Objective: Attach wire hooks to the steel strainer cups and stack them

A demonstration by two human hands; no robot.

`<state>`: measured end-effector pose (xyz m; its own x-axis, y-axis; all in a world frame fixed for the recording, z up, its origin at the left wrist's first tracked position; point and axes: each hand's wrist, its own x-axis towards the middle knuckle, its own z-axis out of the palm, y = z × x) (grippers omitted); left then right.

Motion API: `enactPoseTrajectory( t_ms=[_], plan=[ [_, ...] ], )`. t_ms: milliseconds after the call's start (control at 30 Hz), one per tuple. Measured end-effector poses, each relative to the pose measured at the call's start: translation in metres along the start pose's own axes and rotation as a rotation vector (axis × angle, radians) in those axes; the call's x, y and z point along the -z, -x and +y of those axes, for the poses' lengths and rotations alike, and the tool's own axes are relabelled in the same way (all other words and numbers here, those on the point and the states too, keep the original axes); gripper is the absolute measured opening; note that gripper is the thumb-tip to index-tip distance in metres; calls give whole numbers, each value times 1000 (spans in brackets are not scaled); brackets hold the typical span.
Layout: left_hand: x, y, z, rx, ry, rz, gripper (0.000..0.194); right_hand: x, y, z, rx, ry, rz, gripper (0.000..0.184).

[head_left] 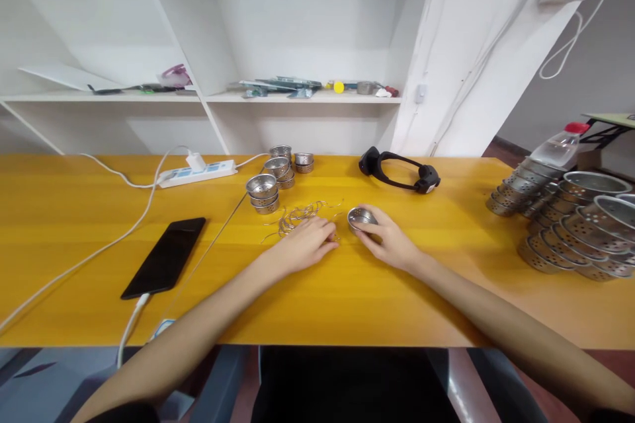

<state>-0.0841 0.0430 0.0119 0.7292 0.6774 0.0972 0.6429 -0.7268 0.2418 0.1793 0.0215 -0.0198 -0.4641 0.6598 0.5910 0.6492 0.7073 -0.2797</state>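
In the head view, my right hand (pixel 394 241) grips a small perforated metal cup (pixel 362 217) by its side, with the thumb at the near rim and fingers around the far side. The cup's mouth faces up and a little toward the left. My left hand (pixel 308 243) rests at the near right edge of a tangle of thin wire pieces (pixel 292 217) on the table. Its fingers are bent inward, and whatever is between their tips is too small to make out.
Stacked small metal cups (pixel 262 188) stand behind the wires. A black headband-like device (pixel 397 172) lies at the back. Taller stacks of perforated cups (pixel 570 238) and a plastic bottle (pixel 555 145) occupy the right. A phone (pixel 166 258), cables and a power strip (pixel 198 173) lie left.
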Motion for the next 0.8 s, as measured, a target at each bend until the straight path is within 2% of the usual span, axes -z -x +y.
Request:
enactPoseTrajectory(
  t_ms=[400,633,800],
  plan=[
    [6,0,10,10,-82,-17,13,1,-2,1,-23,22,-28,27],
    [2,-1,2,-21,-78,59,16,1,-2,3,-13,14,-39,28],
    [2,0,-2,-26,-45,36,8,2,-3,3,-13,1,-30,27]
  ],
)
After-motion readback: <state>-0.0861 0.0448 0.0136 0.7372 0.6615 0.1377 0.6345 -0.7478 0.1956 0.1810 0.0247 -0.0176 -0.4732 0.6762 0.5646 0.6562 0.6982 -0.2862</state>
